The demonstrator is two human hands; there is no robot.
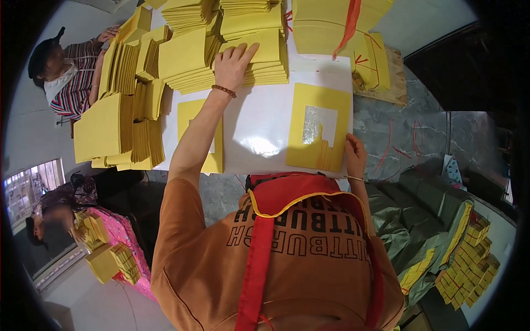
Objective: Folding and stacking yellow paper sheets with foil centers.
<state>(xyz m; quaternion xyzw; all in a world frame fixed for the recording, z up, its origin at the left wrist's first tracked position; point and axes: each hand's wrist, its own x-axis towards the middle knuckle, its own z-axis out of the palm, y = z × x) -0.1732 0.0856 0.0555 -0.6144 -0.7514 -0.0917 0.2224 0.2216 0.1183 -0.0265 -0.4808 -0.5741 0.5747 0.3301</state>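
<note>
My left hand [236, 63], with a beaded bracelet on its wrist, lies with fingers spread on a pile of folded yellow paper [265, 51] at the table's far side. My right hand [356, 155] is at the table's right edge, its fingers loosely bent and apart, beside a single yellow sheet [298, 118]. Whether it touches that sheet I cannot tell. A silver foil patch [319, 126] with a ragged lower edge is on the sheet. Under my left forearm lies another yellow sheet [214, 157], partly hidden.
Stacks of yellow paper [99, 129] crowd the white table's [254, 127] left side, where a person [72, 77] handles some. Another person [61, 212] works at a pink-covered table [118, 231]. Bundles on a pallet [395, 71], red strips [391, 146] and green sacks [397, 220] are right.
</note>
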